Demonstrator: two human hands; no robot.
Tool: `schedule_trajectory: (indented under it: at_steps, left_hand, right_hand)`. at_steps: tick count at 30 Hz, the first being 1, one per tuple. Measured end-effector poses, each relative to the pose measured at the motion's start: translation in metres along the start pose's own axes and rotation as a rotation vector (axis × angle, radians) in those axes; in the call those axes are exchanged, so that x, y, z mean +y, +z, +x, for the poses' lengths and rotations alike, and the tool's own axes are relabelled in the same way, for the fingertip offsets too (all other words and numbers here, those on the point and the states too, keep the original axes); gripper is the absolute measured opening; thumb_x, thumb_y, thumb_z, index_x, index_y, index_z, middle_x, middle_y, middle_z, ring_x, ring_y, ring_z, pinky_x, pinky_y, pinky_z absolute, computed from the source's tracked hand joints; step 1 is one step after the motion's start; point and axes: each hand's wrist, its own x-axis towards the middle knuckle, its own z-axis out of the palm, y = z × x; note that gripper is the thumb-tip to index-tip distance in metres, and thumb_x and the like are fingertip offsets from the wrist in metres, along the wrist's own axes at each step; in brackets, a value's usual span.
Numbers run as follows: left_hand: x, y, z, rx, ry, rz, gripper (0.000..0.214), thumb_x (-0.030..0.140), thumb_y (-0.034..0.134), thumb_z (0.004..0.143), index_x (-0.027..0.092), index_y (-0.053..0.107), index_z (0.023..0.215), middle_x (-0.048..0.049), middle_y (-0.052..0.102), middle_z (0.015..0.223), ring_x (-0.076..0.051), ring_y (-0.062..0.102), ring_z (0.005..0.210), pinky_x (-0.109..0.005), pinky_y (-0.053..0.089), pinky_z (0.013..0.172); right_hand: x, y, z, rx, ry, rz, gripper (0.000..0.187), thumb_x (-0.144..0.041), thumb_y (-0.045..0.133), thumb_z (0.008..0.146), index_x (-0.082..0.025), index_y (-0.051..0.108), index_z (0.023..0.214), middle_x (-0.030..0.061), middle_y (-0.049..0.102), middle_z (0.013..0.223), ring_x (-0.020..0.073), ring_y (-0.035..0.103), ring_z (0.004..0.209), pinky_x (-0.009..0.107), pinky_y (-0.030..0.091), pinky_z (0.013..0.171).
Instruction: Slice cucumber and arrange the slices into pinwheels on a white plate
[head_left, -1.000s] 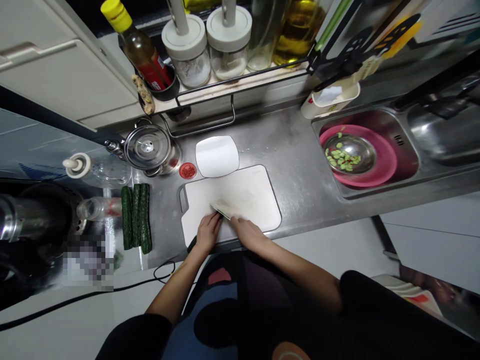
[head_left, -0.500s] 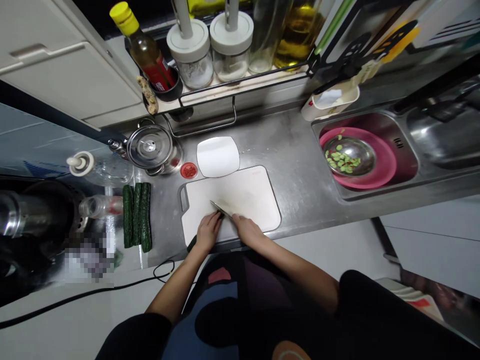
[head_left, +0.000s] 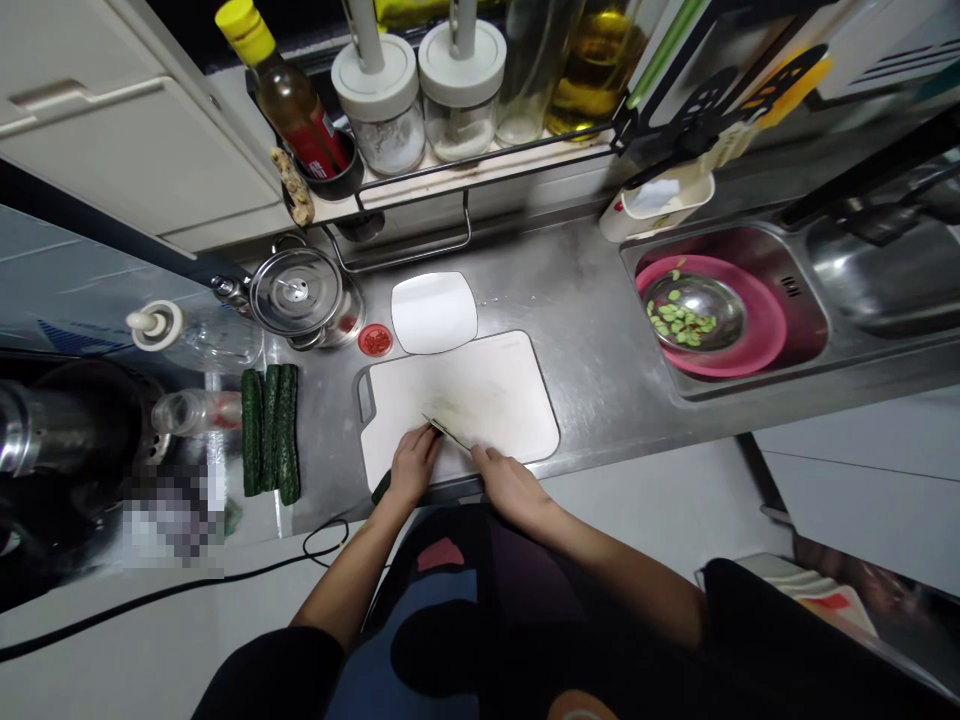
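Over the near part of the white cutting board (head_left: 495,385), my right hand (head_left: 511,488) grips a knife (head_left: 454,434), its blade pointing up and left. My left hand (head_left: 414,468) is closed over a cucumber (head_left: 382,487), mostly hidden under the fingers and palm; a dark green end shows at the wrist. The blade lies close to the left fingertips, and whether it touches the cucumber is hard to make out. Behind the board sits a white square plate (head_left: 434,313). Beside it is a small red dish or lid (head_left: 375,340).
Three cucumbers (head_left: 270,435) lie left of the board. A lidded steel pot (head_left: 295,291) stands behind them. In the sink, a pink basin (head_left: 766,325) holds a metal bowl (head_left: 727,312) with green slices. Jars (head_left: 463,90) and bottles line a rack above the counter.
My right hand has shifted slightly right and down, and the knife with it, its blade now seen more edge-on. My left hand stays in nearly the same place on the cucumber.
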Motion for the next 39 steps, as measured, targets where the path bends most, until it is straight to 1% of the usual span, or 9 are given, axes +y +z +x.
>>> schedule_trajectory:
  at_steps: [7, 10, 19, 24, 28, 32, 39]
  left_hand:
    - [-0.0012, -0.0001, 0.0001, -0.006, 0.02, 0.008, 0.023, 0.027, 0.046, 0.091, 0.021, 0.064, 0.105, -0.0082, 0.07, 0.103, -0.02, 0.065, 0.093, -0.036, 0.055, 0.083]
    - [-0.001, 0.0003, 0.0001, 0.009, 0.024, 0.015, 0.023, 0.027, 0.046, 0.091, 0.021, 0.064, 0.106, -0.0081, 0.07, 0.103, -0.02, 0.065, 0.093, -0.036, 0.054, 0.083]
    - [-0.0012, -0.0008, 0.0011, 0.025, 0.051, 0.005, 0.023, 0.028, 0.047, 0.091, 0.02, 0.064, 0.105, -0.0079, 0.07, 0.102, -0.019, 0.065, 0.091, -0.035, 0.054, 0.081]
    - [-0.001, -0.0014, 0.0015, 0.04, 0.064, 0.007, 0.023, 0.028, 0.047, 0.091, 0.02, 0.064, 0.106, -0.0082, 0.07, 0.102, -0.019, 0.065, 0.091, -0.035, 0.055, 0.081]
    - [-0.0009, -0.001, 0.0017, 0.033, 0.057, 0.012, 0.023, 0.028, 0.047, 0.091, 0.02, 0.064, 0.104, -0.0081, 0.07, 0.101, -0.019, 0.065, 0.09, -0.035, 0.055, 0.08]
    - [-0.0013, 0.0, 0.0019, 0.057, 0.076, 0.014, 0.023, 0.028, 0.047, 0.091, 0.018, 0.064, 0.103, -0.0086, 0.07, 0.1, -0.019, 0.065, 0.09, -0.034, 0.055, 0.079]
    - [-0.0035, 0.0026, -0.0004, 0.02, 0.036, 0.003, 0.023, 0.028, 0.047, 0.091, 0.02, 0.064, 0.104, -0.0081, 0.069, 0.103, -0.019, 0.065, 0.092, -0.036, 0.055, 0.082]
  right_hand:
    - [-0.0017, -0.0029, -0.001, -0.014, 0.014, 0.007, 0.04, -0.001, 0.025, 0.087, -0.016, 0.047, 0.118, 0.0123, 0.062, 0.108, 0.0219, 0.064, 0.092, 0.027, 0.043, 0.07]
    - [-0.0015, -0.0018, -0.0003, -0.01, 0.013, 0.011, 0.04, -0.002, 0.025, 0.088, -0.016, 0.047, 0.118, 0.012, 0.063, 0.107, 0.0213, 0.064, 0.091, 0.027, 0.043, 0.07]
    - [-0.0004, 0.0016, 0.001, 0.011, 0.011, 0.011, 0.039, -0.002, 0.025, 0.089, -0.016, 0.049, 0.116, 0.0109, 0.063, 0.105, 0.0218, 0.064, 0.089, 0.027, 0.044, 0.068]
    - [-0.0008, 0.0015, 0.0013, 0.023, 0.017, 0.013, 0.038, -0.001, 0.027, 0.088, -0.015, 0.05, 0.115, 0.0121, 0.064, 0.105, 0.0213, 0.064, 0.088, 0.026, 0.043, 0.067]
    - [-0.0005, 0.0021, 0.002, 0.02, 0.01, 0.017, 0.04, -0.001, 0.026, 0.087, -0.015, 0.05, 0.116, 0.0117, 0.064, 0.104, 0.0221, 0.064, 0.088, 0.026, 0.042, 0.066]
    - [-0.0013, 0.0008, 0.0025, 0.011, 0.012, 0.014, 0.041, -0.001, 0.025, 0.087, -0.015, 0.05, 0.116, 0.0113, 0.064, 0.105, 0.0218, 0.064, 0.089, 0.026, 0.042, 0.066]
    - [-0.0026, -0.0046, 0.0052, 0.0, 0.009, 0.019, 0.04, 0.0, 0.027, 0.086, -0.015, 0.05, 0.115, 0.0121, 0.064, 0.105, 0.0217, 0.064, 0.09, 0.026, 0.041, 0.065]
